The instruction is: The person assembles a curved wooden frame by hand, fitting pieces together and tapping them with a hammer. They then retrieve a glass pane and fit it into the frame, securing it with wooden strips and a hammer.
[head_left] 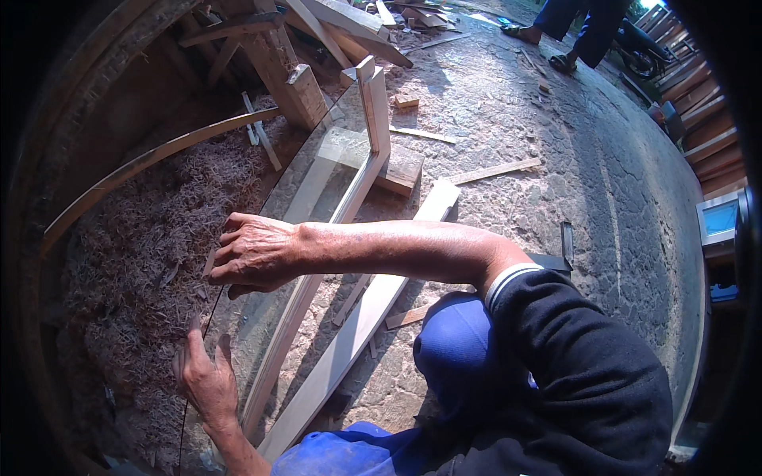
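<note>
A clear glass sheet (252, 317) lies at a slant, its dark edge running down past both hands. It overlaps a wooden frame piece (317, 274) with a short upright at its far end. My right hand (258, 252) reaches across from the right, fingers curled down at the glass edge. A small light-brown sliver shows by its fingertips; what it grips is mostly hidden. Nearer to me, my left hand (208, 377) rests at the same edge, thumb and forefinger apart, with nothing visible between them. To the right of the frame lies a pale planed board (361, 325).
Wood shavings (175, 206) heap up on the left beside a curved wooden strip (151, 155). A wooden block (401, 173) supports the frame's far end. Thin offcuts (496, 170) litter the rough ground. Another person's legs (583, 36) stand at the far right, near stacked planks (702, 119).
</note>
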A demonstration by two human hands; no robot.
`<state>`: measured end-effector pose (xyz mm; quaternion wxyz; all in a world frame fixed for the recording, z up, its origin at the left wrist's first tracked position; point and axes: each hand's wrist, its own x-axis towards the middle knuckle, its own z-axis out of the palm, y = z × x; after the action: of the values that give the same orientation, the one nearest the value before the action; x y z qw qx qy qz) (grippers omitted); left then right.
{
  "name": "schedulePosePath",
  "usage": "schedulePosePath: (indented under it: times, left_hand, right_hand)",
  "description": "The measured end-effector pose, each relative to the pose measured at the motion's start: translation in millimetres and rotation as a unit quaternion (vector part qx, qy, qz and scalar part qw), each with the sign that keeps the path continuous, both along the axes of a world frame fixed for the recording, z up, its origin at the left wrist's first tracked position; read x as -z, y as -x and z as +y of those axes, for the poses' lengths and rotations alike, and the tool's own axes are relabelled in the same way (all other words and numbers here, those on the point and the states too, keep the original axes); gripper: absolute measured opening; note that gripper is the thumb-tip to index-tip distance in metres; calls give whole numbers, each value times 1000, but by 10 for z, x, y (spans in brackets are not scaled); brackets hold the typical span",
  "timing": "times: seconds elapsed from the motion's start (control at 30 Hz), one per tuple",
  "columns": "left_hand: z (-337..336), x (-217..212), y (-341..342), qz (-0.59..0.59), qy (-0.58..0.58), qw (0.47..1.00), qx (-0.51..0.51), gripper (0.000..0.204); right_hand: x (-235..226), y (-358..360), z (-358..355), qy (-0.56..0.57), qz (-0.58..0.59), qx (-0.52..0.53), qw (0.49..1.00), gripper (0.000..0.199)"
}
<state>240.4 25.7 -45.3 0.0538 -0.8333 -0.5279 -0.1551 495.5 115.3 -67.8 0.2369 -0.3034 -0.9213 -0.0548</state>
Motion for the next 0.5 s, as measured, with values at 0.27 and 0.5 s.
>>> schedulePosePath:
  times: [0.27, 0.5]
  left_hand:
    - [38, 102, -7, -7, 52, 997, -65, 42]
    - [34, 69, -99, 7, 12, 998, -64, 41]
  right_hand:
    - [266, -2078, 414, -71, 632, 199, 745, 31]
    - [976, -3069, 1201, 203, 767, 321, 517, 70]
